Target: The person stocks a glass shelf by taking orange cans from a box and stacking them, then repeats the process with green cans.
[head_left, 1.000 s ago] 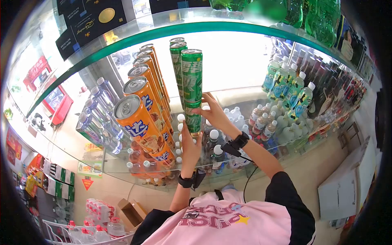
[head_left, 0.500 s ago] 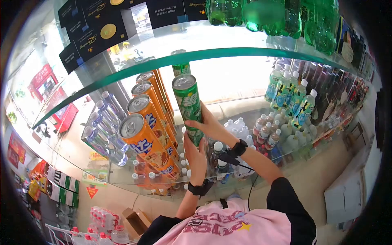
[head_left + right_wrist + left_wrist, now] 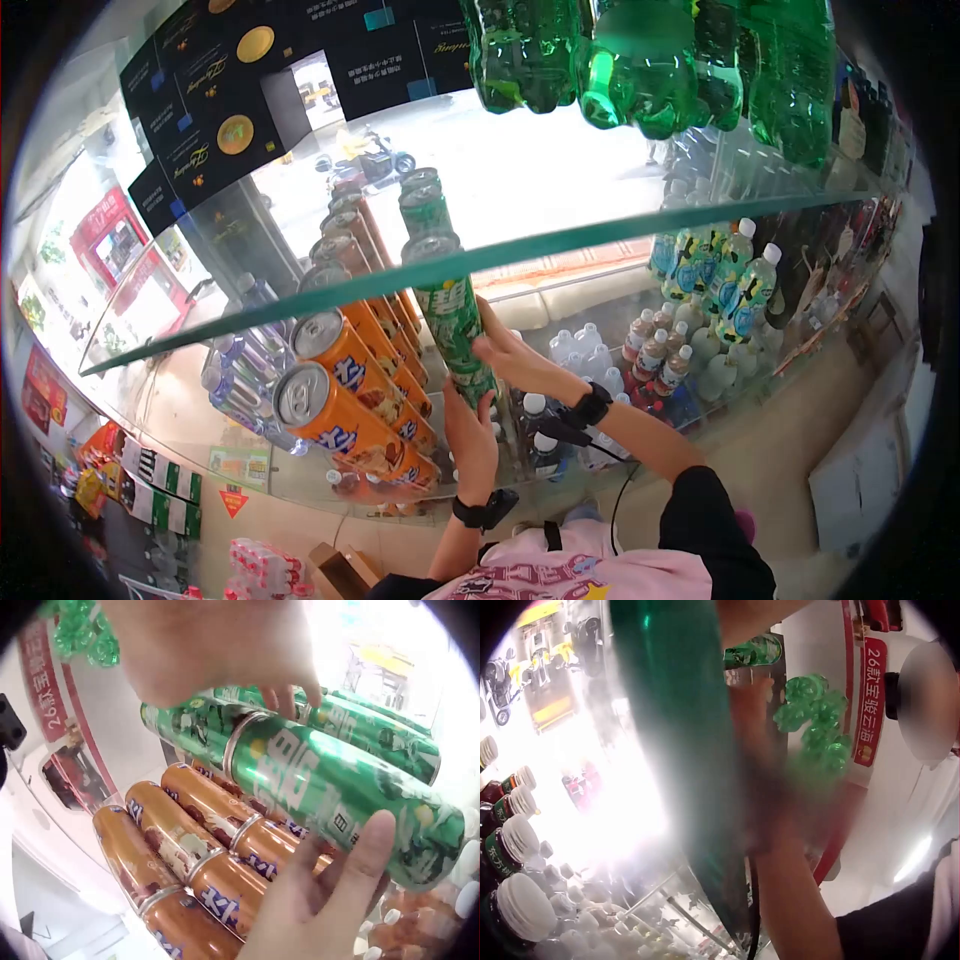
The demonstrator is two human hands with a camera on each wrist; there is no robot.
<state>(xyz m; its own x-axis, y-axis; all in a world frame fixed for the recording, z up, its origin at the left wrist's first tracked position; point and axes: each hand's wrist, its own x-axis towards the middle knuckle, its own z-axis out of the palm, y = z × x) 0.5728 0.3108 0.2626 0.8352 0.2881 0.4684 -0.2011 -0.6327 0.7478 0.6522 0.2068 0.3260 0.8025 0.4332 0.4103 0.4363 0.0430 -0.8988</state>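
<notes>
Two green soda cans [image 3: 447, 308] stand stacked at the front of their row, leaning slightly in the head view. My left hand [image 3: 470, 440] holds the lower can low down, thumb laid along its front in the right wrist view [image 3: 375, 840]. Higher up, my right hand [image 3: 525, 352] grips the stack from the right side, its fingers near the seam between the cans. The glass shelf edge [image 3: 560, 245] crosses in front of the top can's upper part. Stacked orange cans [image 3: 345, 425] stand just left of my left hand.
Large green bottles [image 3: 650, 80] stand on the shelf above, beside black boxes [image 3: 240, 130]. Water bottles [image 3: 245, 385] line the left, labelled green bottles [image 3: 740, 285] the right. Small bottles [image 3: 580, 350] show below. A cardboard box [image 3: 340, 572] sits on the floor.
The view has tilted and risen, so the upper glass edge now crosses the cans. The stack and both hands appear lower in the picture, with the hands still around the green cans.
</notes>
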